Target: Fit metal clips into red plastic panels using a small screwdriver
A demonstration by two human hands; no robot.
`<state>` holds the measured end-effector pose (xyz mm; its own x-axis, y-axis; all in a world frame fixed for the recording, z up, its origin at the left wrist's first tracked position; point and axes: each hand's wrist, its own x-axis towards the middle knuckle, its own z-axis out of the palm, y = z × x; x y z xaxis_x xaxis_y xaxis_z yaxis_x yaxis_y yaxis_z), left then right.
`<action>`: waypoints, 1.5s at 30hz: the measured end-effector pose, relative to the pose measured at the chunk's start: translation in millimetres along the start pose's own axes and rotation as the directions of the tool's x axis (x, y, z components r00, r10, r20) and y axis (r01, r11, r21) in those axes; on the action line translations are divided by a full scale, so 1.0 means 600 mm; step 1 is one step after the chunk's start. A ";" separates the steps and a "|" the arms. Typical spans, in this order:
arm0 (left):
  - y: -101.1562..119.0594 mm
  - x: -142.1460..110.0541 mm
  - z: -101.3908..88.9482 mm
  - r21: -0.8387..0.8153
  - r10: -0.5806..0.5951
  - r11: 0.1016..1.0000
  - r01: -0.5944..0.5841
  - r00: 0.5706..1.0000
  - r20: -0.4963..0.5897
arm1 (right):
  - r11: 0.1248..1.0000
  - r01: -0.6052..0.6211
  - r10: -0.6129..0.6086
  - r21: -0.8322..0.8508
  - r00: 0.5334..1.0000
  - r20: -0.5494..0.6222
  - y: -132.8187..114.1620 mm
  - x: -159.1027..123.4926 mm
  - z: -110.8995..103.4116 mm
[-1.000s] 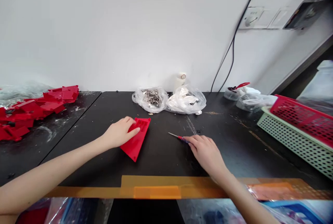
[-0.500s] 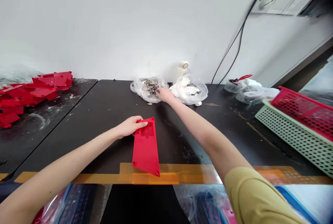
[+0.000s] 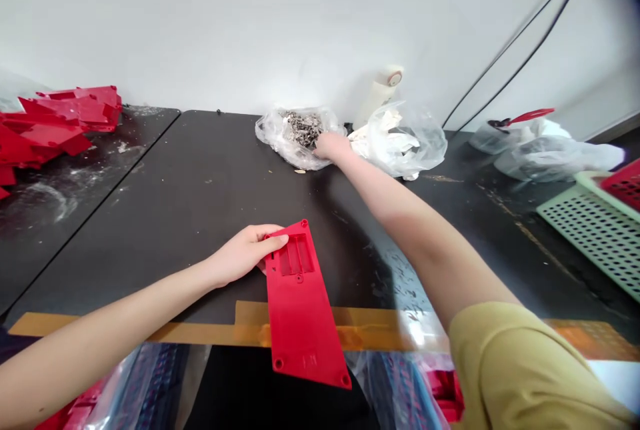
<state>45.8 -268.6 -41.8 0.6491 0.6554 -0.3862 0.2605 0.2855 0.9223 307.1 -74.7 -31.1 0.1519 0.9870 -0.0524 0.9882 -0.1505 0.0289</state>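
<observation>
At the upper left corner of a red panel (image 3: 303, 323), the fingers of the left hand (image 3: 250, 253) are closed: the thumb is laid flat on the face beside a slotted recess, and the other fingers are mostly hidden behind. By this grip the panel is held tilted, its lower end extended past the near edge of the table (image 3: 200, 170), over strips of amber tape (image 3: 210, 333). At the far side, the fingers of the right hand (image 3: 334, 146) are bent downward at the right rim of an open clear bag (image 3: 273, 133), in which small dark and silvery pieces (image 3: 304, 127) are heaped; how far the fingertips are parted, and whether a piece is gripped, cannot be told. The right arm is stretched across the table and covered at its upper part by a mustard sleeve (image 3: 515, 363). Just beside the right hand, white material is contained in a second clear bag (image 3: 395, 143), behind which a white cylinder (image 3: 377, 93) is stood near the wall (image 3: 225, 17). Farther out, red parts (image 3: 70, 117) are piled at the far left, while a pale green perforated basket (image 3: 597, 237) and a red basket (image 3: 627, 185) are seen at the right edge.
</observation>
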 end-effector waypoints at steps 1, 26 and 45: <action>0.000 -0.001 0.000 -0.001 -0.006 1.000 0.006 1.000 0.016 | 1.000 0.015 -0.015 -0.007 1.000 0.011 0.002 0.002 0.000; -0.004 -0.010 -0.002 0.087 -0.014 0.996 0.007 0.996 0.087 | 0.768 0.170 -0.078 0.618 0.982 -0.174 0.015 -0.106 -0.056; -0.007 -0.015 0.004 0.451 0.114 0.884 -0.124 0.992 0.048 | 0.306 0.515 -0.340 0.801 0.845 -0.414 0.022 -0.429 0.024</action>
<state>40.6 -277.3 -42.1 0.7083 0.6493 -0.2769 0.4724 -0.1445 0.8695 281.1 -331.8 -31.8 -0.2160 0.9079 0.3592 0.3968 0.4178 -0.8173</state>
